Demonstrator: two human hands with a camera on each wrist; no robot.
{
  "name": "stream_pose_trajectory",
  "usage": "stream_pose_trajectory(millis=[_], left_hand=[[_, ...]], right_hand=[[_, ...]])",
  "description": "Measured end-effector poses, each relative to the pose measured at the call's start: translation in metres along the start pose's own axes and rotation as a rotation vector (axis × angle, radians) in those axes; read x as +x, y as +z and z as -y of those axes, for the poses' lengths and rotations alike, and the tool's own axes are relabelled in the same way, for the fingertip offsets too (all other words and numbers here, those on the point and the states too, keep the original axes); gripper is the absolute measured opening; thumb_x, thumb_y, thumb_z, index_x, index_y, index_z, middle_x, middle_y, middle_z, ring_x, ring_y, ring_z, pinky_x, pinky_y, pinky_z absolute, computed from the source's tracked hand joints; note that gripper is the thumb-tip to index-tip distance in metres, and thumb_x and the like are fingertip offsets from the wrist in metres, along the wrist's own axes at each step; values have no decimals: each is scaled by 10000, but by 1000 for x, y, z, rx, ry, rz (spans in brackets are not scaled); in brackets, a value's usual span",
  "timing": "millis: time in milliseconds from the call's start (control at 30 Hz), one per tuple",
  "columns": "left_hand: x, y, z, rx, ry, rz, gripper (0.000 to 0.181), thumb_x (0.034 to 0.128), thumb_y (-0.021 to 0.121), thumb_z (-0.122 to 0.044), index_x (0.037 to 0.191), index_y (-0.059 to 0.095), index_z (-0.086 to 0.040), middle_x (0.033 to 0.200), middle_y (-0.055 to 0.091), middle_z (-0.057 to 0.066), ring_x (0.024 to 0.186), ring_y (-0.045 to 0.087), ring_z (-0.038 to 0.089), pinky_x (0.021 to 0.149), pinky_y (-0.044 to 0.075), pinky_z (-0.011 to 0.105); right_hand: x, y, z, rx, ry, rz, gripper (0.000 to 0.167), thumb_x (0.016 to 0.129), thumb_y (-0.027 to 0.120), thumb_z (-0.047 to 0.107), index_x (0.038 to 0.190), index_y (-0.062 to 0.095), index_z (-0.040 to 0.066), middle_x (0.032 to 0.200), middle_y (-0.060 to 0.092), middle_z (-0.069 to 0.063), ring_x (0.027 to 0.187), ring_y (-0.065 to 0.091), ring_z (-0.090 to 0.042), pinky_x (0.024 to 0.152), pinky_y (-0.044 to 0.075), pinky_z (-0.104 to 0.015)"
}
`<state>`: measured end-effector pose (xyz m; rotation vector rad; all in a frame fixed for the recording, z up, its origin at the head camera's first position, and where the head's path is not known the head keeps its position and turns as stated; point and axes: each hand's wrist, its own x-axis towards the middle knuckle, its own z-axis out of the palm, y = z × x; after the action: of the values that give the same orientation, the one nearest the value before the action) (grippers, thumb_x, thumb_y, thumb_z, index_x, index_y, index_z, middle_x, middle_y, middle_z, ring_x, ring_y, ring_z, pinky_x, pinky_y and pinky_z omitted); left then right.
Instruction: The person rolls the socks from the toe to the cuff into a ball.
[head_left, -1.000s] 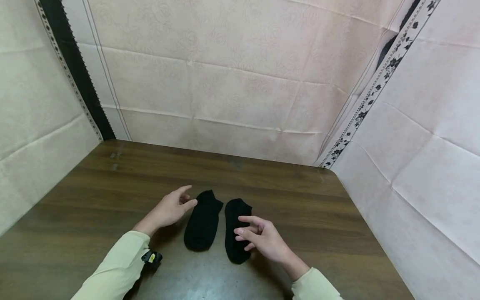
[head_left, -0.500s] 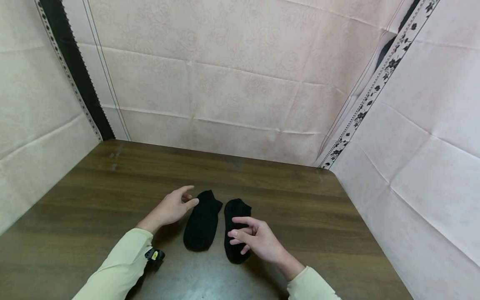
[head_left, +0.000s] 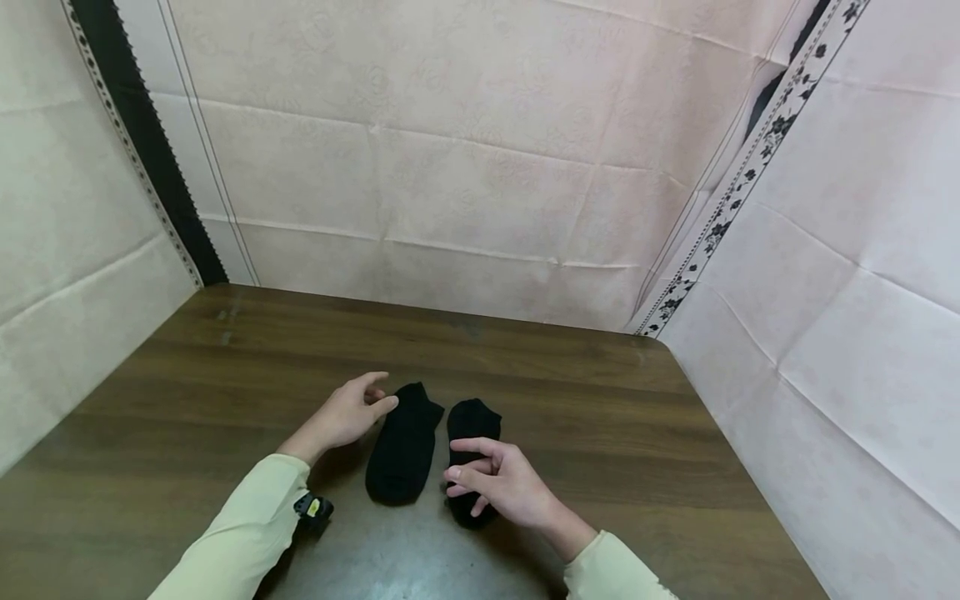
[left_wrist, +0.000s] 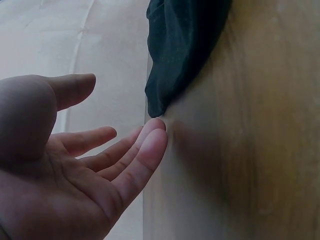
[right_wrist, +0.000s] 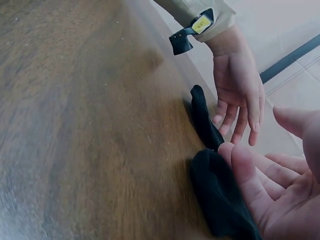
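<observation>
Two black ankle socks lie flat side by side on the wooden table. The left sock (head_left: 402,454) has my left hand (head_left: 347,417) at its upper left edge, thumb and fingers spread and nothing held. In the left wrist view, the fingertips (left_wrist: 154,145) come close to the dark sock (left_wrist: 182,45); whether they touch it I cannot tell. Over the right sock (head_left: 472,421) hovers my right hand (head_left: 498,483), its fingers loosely bent with nothing between them, hiding the sock's middle. The right wrist view shows that sock (right_wrist: 217,195) beside the fingers.
The brown wooden table (head_left: 645,467) spreads out around the socks. Pale cloth (head_left: 465,167) hangs behind it and on both sides. A small black camera (head_left: 313,508) is strapped to my left wrist, over the light sleeve (head_left: 240,525).
My right hand has drifted left and slightly down across the right sock. The left hand has shifted a little to the right, then stayed put. Both socks lie where they were.
</observation>
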<state>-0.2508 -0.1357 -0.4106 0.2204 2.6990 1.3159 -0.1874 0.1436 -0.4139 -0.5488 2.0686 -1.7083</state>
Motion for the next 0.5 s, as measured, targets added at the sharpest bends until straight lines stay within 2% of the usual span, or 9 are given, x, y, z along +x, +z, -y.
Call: stream_pose_trajectory(millis=[267, 500], left_hand=[[2, 0, 1, -7, 0, 3, 600, 1044, 561, -321, 1523, 367, -17, 1353, 551, 222, 1176, 565, 364, 944, 464, 555], [7, 0, 1, -10, -6, 6, 579, 1047, 558, -299, 1518, 375, -15, 1347, 551, 223, 1136, 582, 343, 919, 482, 536]], right_hand=[[4, 3, -1, -34, 21, 3, 503, 985, 675, 203, 1407, 516, -20, 1038, 736, -197, 930, 734, -290, 529, 519, -251], [7, 6, -1, -44, 16, 25, 494, 993, 664, 216, 1407, 519, -11, 1067, 735, -177, 913, 736, -297, 483, 487, -232]])
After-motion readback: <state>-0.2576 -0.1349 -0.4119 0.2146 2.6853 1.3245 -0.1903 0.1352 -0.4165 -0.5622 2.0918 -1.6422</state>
